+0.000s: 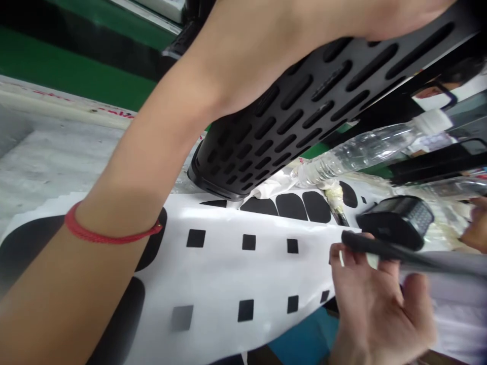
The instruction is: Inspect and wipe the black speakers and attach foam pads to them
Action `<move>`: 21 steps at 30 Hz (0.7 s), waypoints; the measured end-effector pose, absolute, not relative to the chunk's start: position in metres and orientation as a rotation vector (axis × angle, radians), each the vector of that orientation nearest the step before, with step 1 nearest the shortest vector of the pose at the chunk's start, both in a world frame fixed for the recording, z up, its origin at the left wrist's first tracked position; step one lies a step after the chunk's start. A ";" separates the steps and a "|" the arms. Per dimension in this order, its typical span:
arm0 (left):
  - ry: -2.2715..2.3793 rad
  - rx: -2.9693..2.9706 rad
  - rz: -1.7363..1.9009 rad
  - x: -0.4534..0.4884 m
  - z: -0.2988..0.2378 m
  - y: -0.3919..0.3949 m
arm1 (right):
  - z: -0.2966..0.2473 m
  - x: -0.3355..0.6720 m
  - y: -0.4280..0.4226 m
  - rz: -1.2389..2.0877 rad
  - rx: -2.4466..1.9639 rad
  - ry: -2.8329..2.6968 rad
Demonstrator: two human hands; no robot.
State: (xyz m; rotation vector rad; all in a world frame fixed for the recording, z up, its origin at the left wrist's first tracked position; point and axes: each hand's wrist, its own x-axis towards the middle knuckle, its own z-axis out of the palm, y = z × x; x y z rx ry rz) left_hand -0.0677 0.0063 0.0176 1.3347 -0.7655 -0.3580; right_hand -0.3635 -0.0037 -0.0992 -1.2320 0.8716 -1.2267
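Observation:
My left arm, with a red cord bracelet at the wrist end, reaches across the view. My left hand (pixel 405 17) rests against a large black slotted plastic housing (pixel 300 109) that stands tilted; its fingers are cut off by the top edge. At the lower right, my right hand (pixel 380 299) is palm up, fingers curled at a dark strip-like piece (pixel 375 246), blurred by motion, thumb apart. Beside these fingers is the edge of a white backing sheet (pixel 213 274) carrying small black square stickers. Larger rounded black stickers (pixel 291 206) lie beneath the housing.
A clear plastic bottle (pixel 365 147) lies slanted behind my right hand. A small black box (pixel 395 220) with a perforated face stands nearby, beside a brush-like tool (pixel 335 203). Another person's hand (pixel 475 223) shows at the right edge. A green surface (pixel 68 66) runs along the back.

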 end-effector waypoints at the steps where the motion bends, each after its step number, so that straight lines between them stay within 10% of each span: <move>1: -0.845 1.306 -0.320 -0.067 0.017 0.007 | -0.095 -0.366 -0.001 -1.275 -1.198 0.910; 21: -1.232 0.911 0.140 -0.048 0.023 0.017 | -0.162 -0.281 0.018 -0.510 -2.454 1.269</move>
